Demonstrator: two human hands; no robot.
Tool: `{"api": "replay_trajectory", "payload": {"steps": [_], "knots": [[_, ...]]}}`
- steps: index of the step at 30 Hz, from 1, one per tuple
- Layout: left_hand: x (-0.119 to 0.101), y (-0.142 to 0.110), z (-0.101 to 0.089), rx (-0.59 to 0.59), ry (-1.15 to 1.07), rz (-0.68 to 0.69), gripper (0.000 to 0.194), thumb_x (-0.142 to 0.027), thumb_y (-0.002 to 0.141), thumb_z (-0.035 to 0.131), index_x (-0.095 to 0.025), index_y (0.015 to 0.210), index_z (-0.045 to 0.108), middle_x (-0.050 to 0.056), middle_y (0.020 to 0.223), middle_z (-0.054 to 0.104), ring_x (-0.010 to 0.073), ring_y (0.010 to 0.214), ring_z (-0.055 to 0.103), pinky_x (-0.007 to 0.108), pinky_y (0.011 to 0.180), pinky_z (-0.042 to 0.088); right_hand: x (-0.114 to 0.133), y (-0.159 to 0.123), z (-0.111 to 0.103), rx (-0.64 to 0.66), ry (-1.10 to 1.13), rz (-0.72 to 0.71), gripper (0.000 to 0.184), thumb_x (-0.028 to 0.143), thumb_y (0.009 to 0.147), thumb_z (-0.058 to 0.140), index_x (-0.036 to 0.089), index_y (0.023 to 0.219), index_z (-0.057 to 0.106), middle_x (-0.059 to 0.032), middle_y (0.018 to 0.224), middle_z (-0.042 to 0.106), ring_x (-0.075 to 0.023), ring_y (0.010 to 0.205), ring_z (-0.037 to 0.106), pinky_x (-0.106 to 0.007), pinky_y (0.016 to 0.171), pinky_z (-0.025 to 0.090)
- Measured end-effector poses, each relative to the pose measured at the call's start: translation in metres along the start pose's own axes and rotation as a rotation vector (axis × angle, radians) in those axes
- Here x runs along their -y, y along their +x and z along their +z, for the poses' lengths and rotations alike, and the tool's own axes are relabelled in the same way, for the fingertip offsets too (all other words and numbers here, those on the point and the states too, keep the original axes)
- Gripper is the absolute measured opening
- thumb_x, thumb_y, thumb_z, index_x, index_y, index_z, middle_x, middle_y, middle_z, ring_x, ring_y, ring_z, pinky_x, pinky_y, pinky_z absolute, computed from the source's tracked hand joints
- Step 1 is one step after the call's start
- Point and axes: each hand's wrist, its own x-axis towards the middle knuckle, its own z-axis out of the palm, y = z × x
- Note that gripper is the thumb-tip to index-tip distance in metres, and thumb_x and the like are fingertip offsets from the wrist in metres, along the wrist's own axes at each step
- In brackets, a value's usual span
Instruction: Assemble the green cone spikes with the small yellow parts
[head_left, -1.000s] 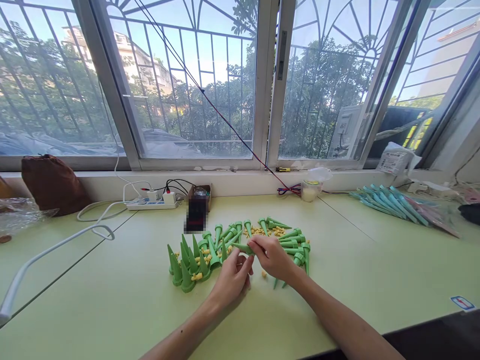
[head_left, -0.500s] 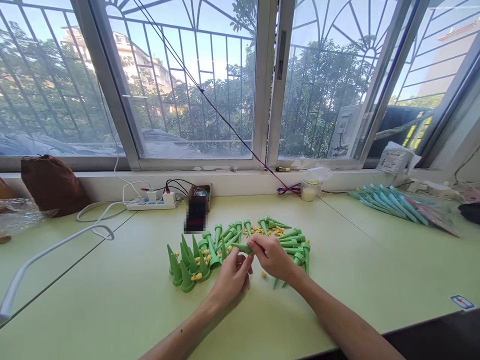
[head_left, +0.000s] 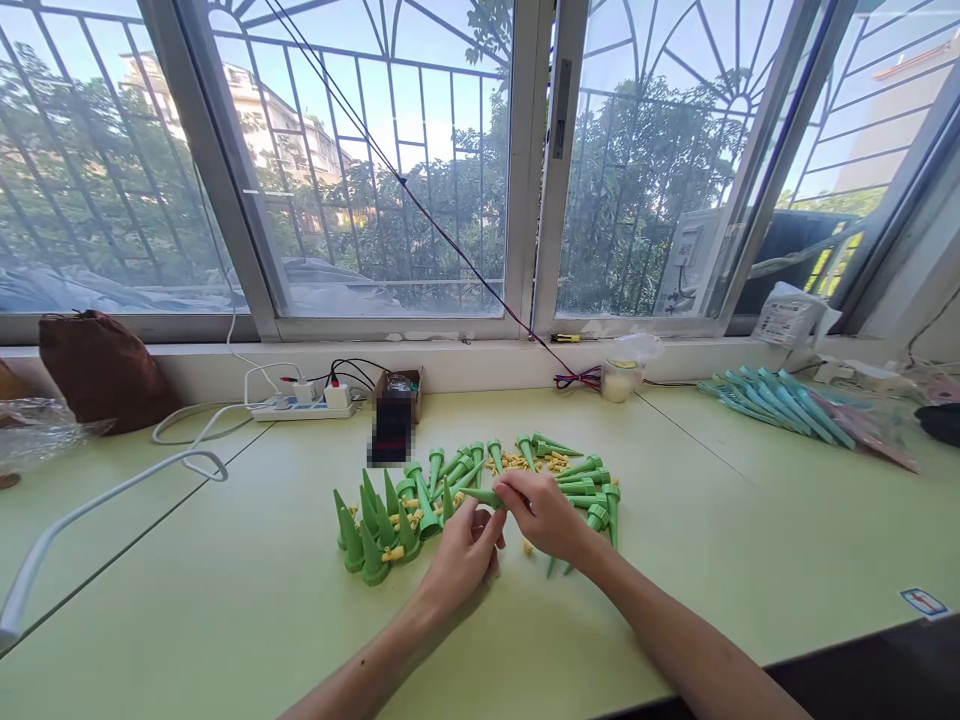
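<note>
Between both hands lies a green plastic spike [head_left: 482, 495], its tip pointing left and its wide end hidden by fingers. My left hand [head_left: 469, 545] is closed around its underside. From the right, my right hand [head_left: 536, 508] pinches the wide end. To the left several green cones [head_left: 375, 555] stand points up, with small yellow pieces [head_left: 393, 553] among them. Behind the hands, more green spikes [head_left: 436, 465] and a pile of small yellow pieces [head_left: 510, 461] lie on the table. More capped green spikes [head_left: 589, 488] lie beyond my right hand.
A dark pixelated device [head_left: 392, 428] leans by a small box behind the spikes. A white power strip [head_left: 304, 405] with cables sits along the sill, and a lidded jar [head_left: 621, 380] stands further right. Blue-green packets [head_left: 780, 405] lie at the far right, a brown bag [head_left: 105, 372] at the far left.
Almost nothing differs. Both hands keep their hold on the green spike, which stays in the same place; the camera view shifts very slightly.
</note>
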Motion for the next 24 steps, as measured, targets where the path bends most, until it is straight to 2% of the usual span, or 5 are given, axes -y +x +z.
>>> {"api": "replay_trajectory", "payload": {"steps": [15,24], "knots": [[-0.0022,-0.0009,0.0003,-0.009,-0.005,-0.007,0.043,-0.063,0.084,0.058,-0.021,0.085,0.049,-0.004,0.063,0.060,0.0105,0.041,0.053,0.022,0.041,0.037,-0.0004,-0.0002,0.0002,0.004,0.006,-0.005,0.031,0.029,0.103,0.040,0.020,0.077,0.052,0.0001,0.068,0.055,-0.0141,0.062,0.048,-0.025,0.062,0.036],[-0.0012,-0.0011,0.0003,0.000,0.022,-0.005,0.044,-0.064,0.085,0.055,-0.022,0.082,0.045,-0.005,0.064,0.058,0.0105,0.043,0.053,0.023,0.042,0.038,0.0002,0.0001,-0.0001,0.013,0.018,-0.003,0.028,0.026,0.103,0.041,0.020,0.077,0.050,0.0007,0.068,0.053,-0.0139,0.062,0.048,-0.025,0.062,0.035]]}}
